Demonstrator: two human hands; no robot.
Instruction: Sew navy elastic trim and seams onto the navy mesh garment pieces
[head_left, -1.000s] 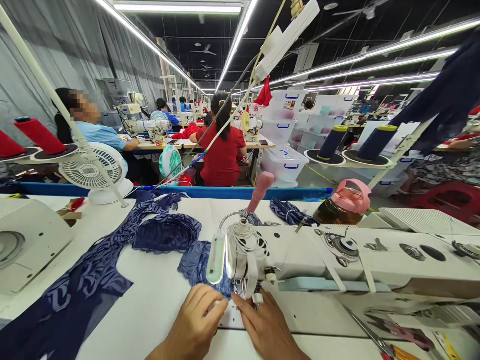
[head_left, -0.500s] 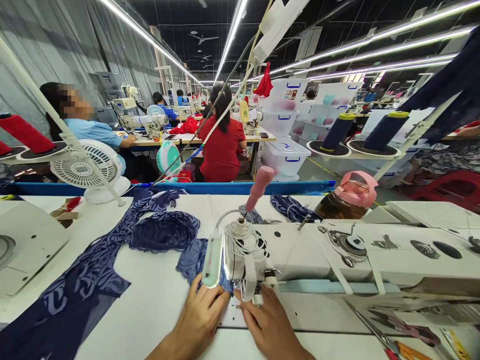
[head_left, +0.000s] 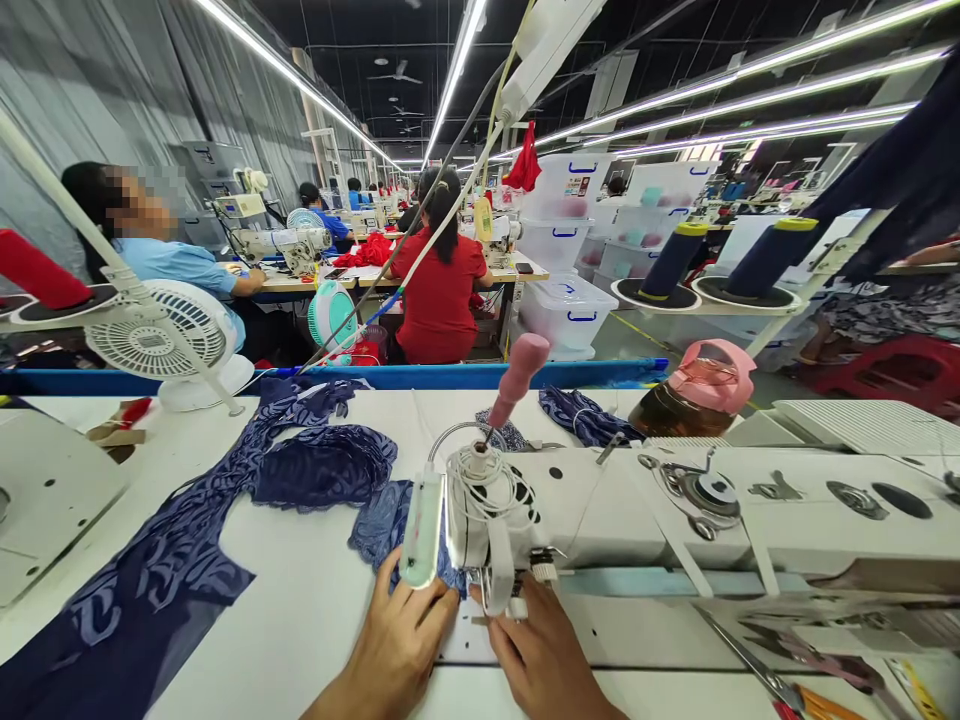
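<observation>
A piece of blue lace fabric (head_left: 381, 522) lies under the head of a white sewing machine (head_left: 600, 500). My left hand (head_left: 405, 640) is on the lace's near edge, left of the needle area, its fingers closed down on the cloth. A lit lamp strip (head_left: 421, 535) hangs just above those fingers. My right hand (head_left: 544, 650) is bent in close on the right side of the needle area. The machine head hides its fingertips and whatever they hold. Navy lace pieces (head_left: 322, 465) lie on the table to the left.
A pink-handled screwdriver (head_left: 517, 380) stands upright in the machine's top. Scissors (head_left: 757, 660) lie at the lower right. Behind the machine is a pink-lidded bottle (head_left: 697, 390); a white fan (head_left: 161, 330) stands at the left. Co-workers sit beyond the blue table edge (head_left: 450, 376).
The view has shifted slightly. Both hands keep nearly the same place by the needle area, and the lace has barely moved.
</observation>
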